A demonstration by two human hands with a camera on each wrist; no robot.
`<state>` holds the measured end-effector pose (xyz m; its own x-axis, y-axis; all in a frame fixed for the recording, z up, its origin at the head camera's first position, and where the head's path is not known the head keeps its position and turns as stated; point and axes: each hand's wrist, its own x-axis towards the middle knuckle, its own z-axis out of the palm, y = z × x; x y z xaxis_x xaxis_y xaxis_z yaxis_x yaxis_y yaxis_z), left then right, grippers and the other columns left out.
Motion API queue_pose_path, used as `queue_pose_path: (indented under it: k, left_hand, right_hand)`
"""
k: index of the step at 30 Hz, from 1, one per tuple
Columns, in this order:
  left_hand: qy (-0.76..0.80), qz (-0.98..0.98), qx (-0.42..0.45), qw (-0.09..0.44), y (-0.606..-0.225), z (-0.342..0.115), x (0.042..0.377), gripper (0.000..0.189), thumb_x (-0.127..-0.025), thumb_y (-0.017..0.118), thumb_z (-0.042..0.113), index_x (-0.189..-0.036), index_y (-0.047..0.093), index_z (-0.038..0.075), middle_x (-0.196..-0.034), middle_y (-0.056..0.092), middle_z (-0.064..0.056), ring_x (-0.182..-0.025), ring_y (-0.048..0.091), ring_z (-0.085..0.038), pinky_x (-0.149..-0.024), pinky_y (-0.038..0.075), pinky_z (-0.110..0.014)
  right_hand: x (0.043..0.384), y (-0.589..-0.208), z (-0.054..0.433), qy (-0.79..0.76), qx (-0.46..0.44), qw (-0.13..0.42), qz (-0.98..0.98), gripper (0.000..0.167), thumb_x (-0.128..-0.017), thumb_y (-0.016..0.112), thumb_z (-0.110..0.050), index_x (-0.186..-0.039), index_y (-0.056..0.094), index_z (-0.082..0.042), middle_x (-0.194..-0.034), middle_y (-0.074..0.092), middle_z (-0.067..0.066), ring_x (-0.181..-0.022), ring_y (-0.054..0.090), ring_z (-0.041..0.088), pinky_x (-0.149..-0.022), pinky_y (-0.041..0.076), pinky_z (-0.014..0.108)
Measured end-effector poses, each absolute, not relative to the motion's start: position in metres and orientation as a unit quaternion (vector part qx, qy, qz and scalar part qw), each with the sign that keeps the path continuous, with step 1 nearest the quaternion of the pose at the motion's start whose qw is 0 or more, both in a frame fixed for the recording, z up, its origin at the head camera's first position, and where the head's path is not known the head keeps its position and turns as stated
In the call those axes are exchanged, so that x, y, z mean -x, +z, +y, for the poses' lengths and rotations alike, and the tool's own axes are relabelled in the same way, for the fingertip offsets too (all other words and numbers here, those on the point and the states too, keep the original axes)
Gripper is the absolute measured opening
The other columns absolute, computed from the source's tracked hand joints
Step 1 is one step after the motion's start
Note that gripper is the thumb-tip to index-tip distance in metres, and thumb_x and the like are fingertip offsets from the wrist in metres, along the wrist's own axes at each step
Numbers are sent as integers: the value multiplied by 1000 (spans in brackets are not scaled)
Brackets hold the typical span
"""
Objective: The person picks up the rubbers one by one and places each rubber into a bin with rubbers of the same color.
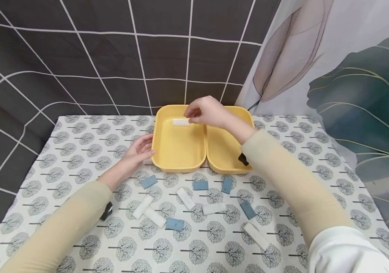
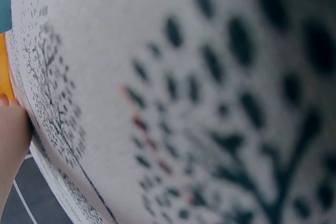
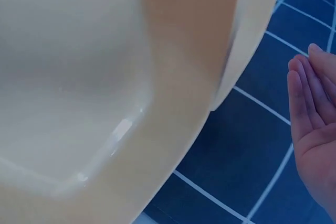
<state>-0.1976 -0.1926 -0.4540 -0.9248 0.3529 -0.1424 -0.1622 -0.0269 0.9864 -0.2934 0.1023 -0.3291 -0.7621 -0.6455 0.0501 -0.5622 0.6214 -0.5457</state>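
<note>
My left hand (image 1: 135, 153) rests against the outer left wall of the left yellow tray (image 1: 180, 163), its fingers and thumb extended. Over the dividing rim reaches my right hand (image 1: 211, 112), with bent fingers pointing left into that tray. A white block (image 1: 180, 122) lies near the tray's back wall, its right end right by the thumb tip. In the right wrist view the fingers (image 3: 304, 95) lie together with nothing showing between them. Only the edge of the left hand (image 2: 13, 140) appears in the left wrist view.
A second yellow tray (image 1: 226, 165) adjoins the first on the right. In front lie several white blocks (image 1: 213, 208) and several blue blocks (image 1: 174, 224), scattered over the tree-print cloth (image 1: 88, 246). A dark checked curtain (image 1: 112, 57) hangs close behind the trays.
</note>
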Motion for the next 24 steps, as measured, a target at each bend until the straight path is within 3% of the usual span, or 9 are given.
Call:
queue_pose_path:
  k: [5,14,24]
  left_hand:
    - [709,679,-71,176,-454,-193,198,74,-100,55,-3,-166,21,0,-174,26,-20,-156,33,-32,-136,27,-40]
    - [711,677,-66,178,-454,-193,199,75,-99,55,-3,-165,20,0,-173,26,-20,-140,45,-9,-136,27,-40]
    - [705,684,-67,177,-452,-194,199,74,-100,55,-2,-165,20,-3,-172,27,-21,-142,45,-12,-134,31,-34]
  right_hand:
    - [278,-324,112,-299,346,82,885,16,-92,80,-3,-107,81,-1,-105,81,13,-95,76,23,-93,66,36]
    - [240,-319,135,-329,384,83,859,17,-91,80,-2,-108,80,0,-104,81,13,-92,76,22,-91,67,36]
    - [196,-324,166,-401,371,106,831,20,-86,81,6,-105,79,1,-104,81,13,-90,75,18,-87,67,28]
